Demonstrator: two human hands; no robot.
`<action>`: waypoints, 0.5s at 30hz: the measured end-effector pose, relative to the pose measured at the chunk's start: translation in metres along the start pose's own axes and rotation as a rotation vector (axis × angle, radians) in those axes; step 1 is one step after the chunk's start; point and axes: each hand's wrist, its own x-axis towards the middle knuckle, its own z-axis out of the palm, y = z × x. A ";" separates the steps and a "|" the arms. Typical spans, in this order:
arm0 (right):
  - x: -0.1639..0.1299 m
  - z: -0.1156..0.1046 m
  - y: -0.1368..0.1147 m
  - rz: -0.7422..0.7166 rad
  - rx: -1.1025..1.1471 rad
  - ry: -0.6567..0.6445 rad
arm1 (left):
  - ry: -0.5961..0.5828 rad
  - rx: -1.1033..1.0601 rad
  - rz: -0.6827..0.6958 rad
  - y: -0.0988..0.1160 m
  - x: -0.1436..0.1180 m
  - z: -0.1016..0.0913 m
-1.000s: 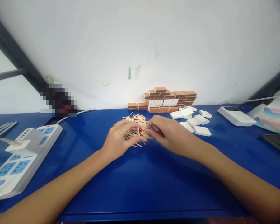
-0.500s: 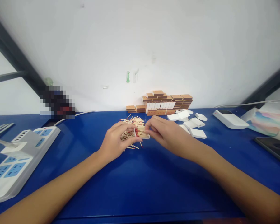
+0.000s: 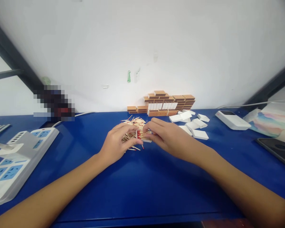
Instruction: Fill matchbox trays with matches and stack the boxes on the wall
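Both hands, left hand (image 3: 117, 142) and right hand (image 3: 167, 136), pinch a small tray (image 3: 143, 136) of matches, mostly hidden by fingers; blue table (image 3: 142, 186), white wall.

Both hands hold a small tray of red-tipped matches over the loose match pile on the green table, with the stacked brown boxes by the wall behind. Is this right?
Not quite: the table is blue, not green, as the head view shows. The rest holds: the left hand and right hand hold a small tray of red-tipped matches over the loose match pile, with stacked brown boxes by the wall.
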 end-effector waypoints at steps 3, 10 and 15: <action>0.000 0.000 -0.001 -0.024 0.012 0.004 | -0.006 0.013 0.026 0.001 0.000 0.000; -0.001 0.002 0.002 0.023 0.028 0.004 | 0.008 0.019 0.043 -0.002 -0.001 0.001; -0.002 0.004 0.004 0.020 0.048 0.009 | 0.004 0.023 0.032 -0.003 -0.001 0.001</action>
